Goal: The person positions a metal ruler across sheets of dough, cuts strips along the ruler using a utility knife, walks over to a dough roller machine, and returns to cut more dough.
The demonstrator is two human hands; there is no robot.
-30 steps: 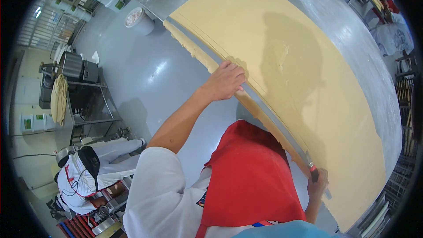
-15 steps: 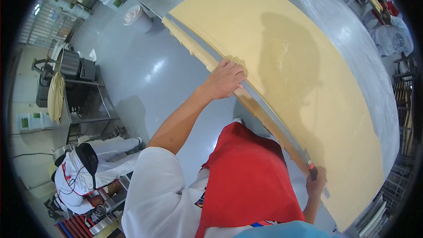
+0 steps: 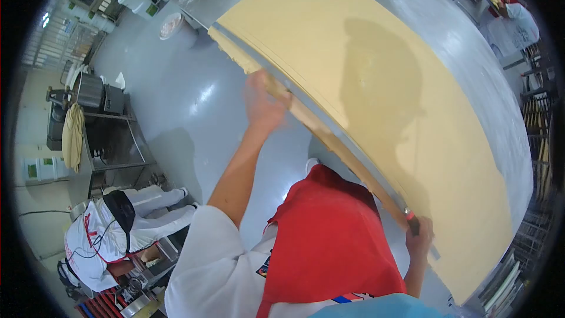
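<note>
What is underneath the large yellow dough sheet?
The dough sheet lies on a shiny grey worktop, which shows beyond the sheet's far edge. The area directly beneath is covered, so anything else there is hidden.

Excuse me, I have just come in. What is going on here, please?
A person stands at a metal table with a large yellow sheet, seemingly dough. The right-hand grip holds a tool with a red-and-black handle. The left-hand grip, blurred, is at a narrow strip, its hold unclear; a gap separates the strip from the sheet.
</note>
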